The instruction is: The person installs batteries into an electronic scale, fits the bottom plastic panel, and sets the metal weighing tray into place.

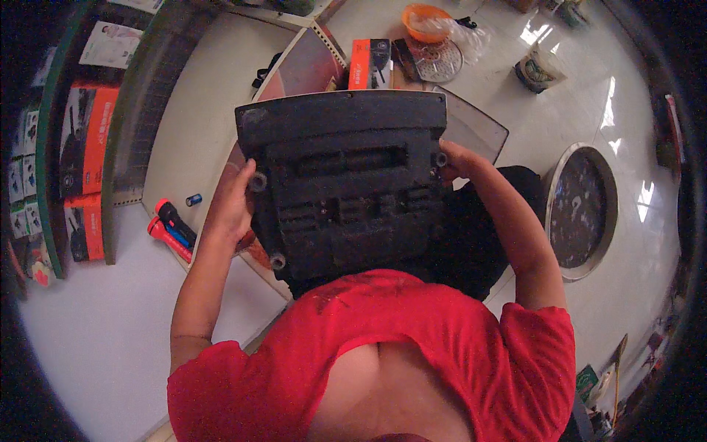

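In front of my chest I hold a wide black plastic appliance (pixel 346 191), its underside facing up. Round feet, slots and ribs show on it, but what kind of appliance it is I cannot make out. A pale rim runs along its far edge. My left hand (pixel 233 202) grips its left side by a round foot. On the opposite side, my right hand (pixel 458 160) is closed on the edge near another foot. The undersides of both grips are hidden behind the appliance.
Torches (pixel 173 228) and a small blue battery-like cylinder (pixel 194 200) lie on the left surface. Boxes (pixel 88 147) fill the left shelf. Beyond the appliance are an orange-and-black box (pixel 370 65), an orange basin (pixel 427 22) and a perforated metal disc (pixel 440 62). A round tub (pixel 605 214) stands right.
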{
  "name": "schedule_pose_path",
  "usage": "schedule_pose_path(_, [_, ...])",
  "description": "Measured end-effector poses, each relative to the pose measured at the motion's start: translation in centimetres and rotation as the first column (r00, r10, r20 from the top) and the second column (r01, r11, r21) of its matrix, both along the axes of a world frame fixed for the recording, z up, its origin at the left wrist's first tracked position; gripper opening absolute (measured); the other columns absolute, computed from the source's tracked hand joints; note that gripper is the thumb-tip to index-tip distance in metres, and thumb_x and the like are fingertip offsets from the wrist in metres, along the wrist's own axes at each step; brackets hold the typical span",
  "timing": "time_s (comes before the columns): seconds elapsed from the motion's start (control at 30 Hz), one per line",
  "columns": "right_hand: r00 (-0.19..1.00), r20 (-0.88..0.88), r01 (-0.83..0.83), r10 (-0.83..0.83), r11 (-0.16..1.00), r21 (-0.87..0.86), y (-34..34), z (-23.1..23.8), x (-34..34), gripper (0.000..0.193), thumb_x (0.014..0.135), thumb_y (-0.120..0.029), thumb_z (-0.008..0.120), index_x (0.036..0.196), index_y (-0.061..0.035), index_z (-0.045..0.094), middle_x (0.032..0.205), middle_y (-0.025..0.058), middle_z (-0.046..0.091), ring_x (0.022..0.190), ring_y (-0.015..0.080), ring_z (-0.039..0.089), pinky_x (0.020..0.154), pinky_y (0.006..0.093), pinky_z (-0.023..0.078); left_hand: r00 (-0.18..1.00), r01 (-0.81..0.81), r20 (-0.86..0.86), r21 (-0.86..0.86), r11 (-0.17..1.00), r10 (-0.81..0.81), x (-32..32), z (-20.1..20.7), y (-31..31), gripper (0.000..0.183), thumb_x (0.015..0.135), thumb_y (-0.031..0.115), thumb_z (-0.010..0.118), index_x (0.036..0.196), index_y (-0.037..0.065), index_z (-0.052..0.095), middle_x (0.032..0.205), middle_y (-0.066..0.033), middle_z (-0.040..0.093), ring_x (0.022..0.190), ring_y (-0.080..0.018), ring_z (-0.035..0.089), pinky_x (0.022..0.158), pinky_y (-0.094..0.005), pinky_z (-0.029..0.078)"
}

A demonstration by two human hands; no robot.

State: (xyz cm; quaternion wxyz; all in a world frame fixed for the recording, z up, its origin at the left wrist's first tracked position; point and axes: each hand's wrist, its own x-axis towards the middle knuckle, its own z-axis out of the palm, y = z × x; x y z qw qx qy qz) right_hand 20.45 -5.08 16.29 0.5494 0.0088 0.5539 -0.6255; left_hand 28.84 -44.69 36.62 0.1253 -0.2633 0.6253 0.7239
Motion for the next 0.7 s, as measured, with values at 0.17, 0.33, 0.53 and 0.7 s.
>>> schedule_pose_path(0.17, [0.958, 0.028, 0.285, -0.285, 0.958, -0.012, -2.3, 6.0, 1.6, 0.059, 0.084, -0.065, 0.038, 0.089, -0.0124, 0.064, 0.062, 0.0022, 0.057, 0.044, 0.0141, 0.047, 0.039, 0.0301, 0.035, 0.995, -0.047, 0.093, 0.191, 0.980, 0.030, -0.4, -1.5, -1.1, 0.045, 0.093, 0.036, 0.049, 0.123, 0.003, 0.043, 0.118, -0.0124, 0.055, 0.108, -0.0243, 0.056, 0.094, -0.0422, 0.046])
schedule_pose_path(0.33, [0.986, 0.084, 0.144, -0.144, 0.990, -0.002, -2.5, 4.1, 0.1, 0.076, 0.079, -0.077, 0.031, 0.106, -0.0112, 0.059, 0.089, 0.0082, 0.058, 0.071, 0.0223, 0.051, 0.059, 0.0397, 0.039, 0.989, -0.054, 0.148, 0.191, 0.980, 0.025, -1.6, -1.4, -1.1, 0.052, 0.092, 0.048, 0.044, 0.123, 0.006, 0.048, 0.117, -0.0129, 0.057, 0.104, -0.0254, 0.058, 0.091, -0.0416, 0.047])
schedule_pose_path(0.53, [0.965, 0.031, 0.261, -0.262, 0.964, 0.042, -3.4, 5.3, -0.7, 0.082, 0.081, -0.078, 0.029, 0.119, -0.0105, 0.056, 0.100, 0.0086, 0.065, 0.084, 0.0167, 0.063, 0.066, 0.0345, 0.051, 0.966, -0.164, 0.231, 0.192, 0.967, 0.118, -2.3, -0.5, -0.3, 0.051, 0.091, 0.051, 0.043, 0.118, 0.009, 0.054, 0.111, -0.0112, 0.061, 0.102, -0.0256, 0.059, 0.090, -0.0406, 0.048])
schedule_pose_path(0.7, [0.976, 0.006, 0.217, -0.217, 0.976, 0.014, -3.3, 4.4, -1.7, 0.085, 0.080, -0.078, 0.028, 0.126, -0.0111, 0.052, 0.117, 0.0094, 0.059, 0.106, 0.0202, 0.057, 0.084, 0.0376, 0.048, 0.981, -0.167, 0.128, 0.155, 0.974, 0.147, -2.9, 0.3, -0.3, 0.053, 0.090, 0.052, 0.043, 0.120, 0.009, 0.053, 0.113, -0.0100, 0.060, 0.102, -0.0263, 0.059, 0.090, -0.0406, 0.048])
